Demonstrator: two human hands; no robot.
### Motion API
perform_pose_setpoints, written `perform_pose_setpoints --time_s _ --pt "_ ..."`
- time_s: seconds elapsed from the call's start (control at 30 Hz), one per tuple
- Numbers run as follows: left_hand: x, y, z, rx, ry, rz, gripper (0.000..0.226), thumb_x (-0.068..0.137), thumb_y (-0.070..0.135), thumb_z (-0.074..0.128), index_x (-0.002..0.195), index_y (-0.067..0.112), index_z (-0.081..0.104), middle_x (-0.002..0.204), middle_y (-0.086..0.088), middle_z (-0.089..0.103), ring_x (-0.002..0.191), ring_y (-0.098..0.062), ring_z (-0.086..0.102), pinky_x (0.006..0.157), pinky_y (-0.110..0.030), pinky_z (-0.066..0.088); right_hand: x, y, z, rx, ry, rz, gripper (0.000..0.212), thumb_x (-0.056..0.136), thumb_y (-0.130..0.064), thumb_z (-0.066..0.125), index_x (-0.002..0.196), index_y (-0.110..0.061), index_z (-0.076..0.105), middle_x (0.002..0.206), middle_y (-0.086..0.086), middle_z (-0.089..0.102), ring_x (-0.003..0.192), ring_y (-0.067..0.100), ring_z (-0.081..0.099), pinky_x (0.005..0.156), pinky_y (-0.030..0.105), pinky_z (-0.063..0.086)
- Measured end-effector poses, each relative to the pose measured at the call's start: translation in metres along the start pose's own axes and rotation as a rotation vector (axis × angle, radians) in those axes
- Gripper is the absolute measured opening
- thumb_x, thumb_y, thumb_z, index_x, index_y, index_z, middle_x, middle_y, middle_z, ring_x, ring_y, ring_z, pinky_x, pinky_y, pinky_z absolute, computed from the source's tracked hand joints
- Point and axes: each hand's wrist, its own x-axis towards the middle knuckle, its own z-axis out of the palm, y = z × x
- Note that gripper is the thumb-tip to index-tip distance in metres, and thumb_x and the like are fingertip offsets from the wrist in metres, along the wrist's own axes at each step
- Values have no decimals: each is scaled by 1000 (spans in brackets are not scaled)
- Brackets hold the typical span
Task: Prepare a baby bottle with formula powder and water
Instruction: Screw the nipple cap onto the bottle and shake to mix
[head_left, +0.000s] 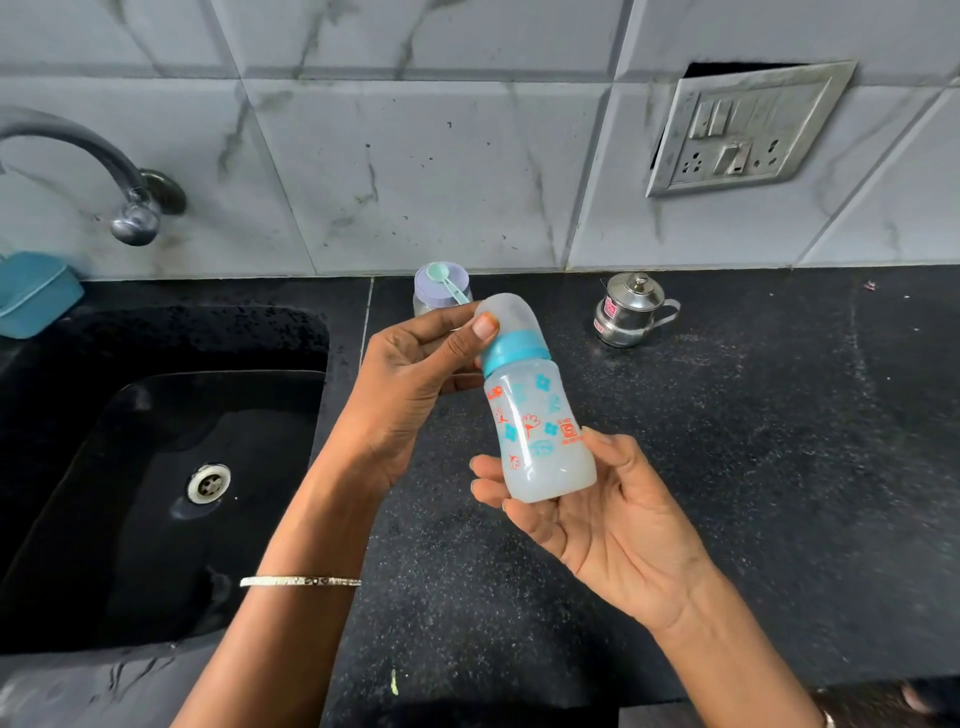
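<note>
I hold the baby bottle (535, 410) in the air above the black tabletop (727, 467), tilted so its top leans away from me and a little to the left. My right hand (618, 525) cradles the base from below, palm up, fingers curled loosely around the bottom, where a cloudy whitish liquid sits. My left hand (415, 374) grips the top: thumb pressed on the clear cap (506, 314), the other fingers wrapped behind it, just above the blue ring (514, 351). A thin bangle (300, 581) circles my left wrist.

Behind the bottle, near the tiled wall, stands a small jar (441, 296) with a pale purple lid, and a light green scoop (445, 280) lies across that lid. To its right on the tabletop sits a small steel pot (626, 312) with a lid and handle. To my left is the black sink (156, 467), with a tap (104, 171) curving over it and a blue box (34, 293) at its far edge. A switch plate (743, 130) is on the wall.
</note>
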Motion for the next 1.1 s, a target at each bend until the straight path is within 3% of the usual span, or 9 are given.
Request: perform_pose_setpoints --time_s 0.2,0.33,0.47,0.57,0.7,0.77,0.83,0.97,1.1 --pt "1 -6 3 4 -7 -17 40 85 31 67 118 11 74 106 -1 79 92 -9 73 77 -19 57 -1 -3 -4 -5 6 9 54 88 -21 77 134 5 63 136 43 55 122 52 63 92 45 62" --pt "5 -10 8 -12 -21 -17 40 86 28 67 120 9 73 108 -4 79 93 -11 72 80 -22 58 -3 -12 -6 -184 128 -35 64 77 -23 87 132 2 65 135 40 58 120 51 64 91 44 63" --pt "10 -16 9 85 -37 -20 35 90 17 69 123 7 72 114 -8 78 101 -22 74 99 -42 58 -3 -22 -13 -471 299 -65 67 75 -9 80 139 -4 59 134 26 66 125 42 64 99 45 59" --pt "13 -17 11 119 -41 -57 34 88 22 70 120 13 74 110 -10 79 103 -25 73 105 -52 51 2 -35 -12 -655 434 -166 64 72 -4 80 134 -11 63 127 15 73 123 31 67 97 39 60" --pt "22 -22 10 138 15 -73 24 94 20 68 116 17 76 105 -8 80 94 -17 73 101 -47 51 9 -54 -14 -657 539 -488 56 68 -12 91 120 -19 69 120 7 76 117 23 71 98 41 58" --pt "26 -26 7 144 28 -81 22 96 19 67 117 16 75 104 -8 80 92 -15 73 95 -42 51 6 -63 -15 -883 534 -409 53 62 -16 92 112 -16 73 112 9 78 109 18 72 89 31 59" --pt "29 -28 3 146 35 -85 22 97 20 66 117 16 75 104 -8 80 91 -14 73 92 -39 51 3 -70 -14 -992 534 -302 63 56 -20 93 115 -12 71 112 13 77 106 21 72 87 30 60" --pt "37 -33 -3 156 47 -101 22 97 21 65 117 15 74 104 -8 80 90 -13 73 88 -33 52 5 -76 -22 -688 561 -381 54 74 -18 86 123 -13 64 121 13 76 114 33 72 94 45 61" --pt "42 -40 -9 168 47 -123 22 96 23 66 116 17 74 104 -6 80 91 -13 73 88 -35 51 5 -75 -25 -777 584 -255 75 56 -20 97 123 -9 65 120 16 76 112 30 73 84 39 64"
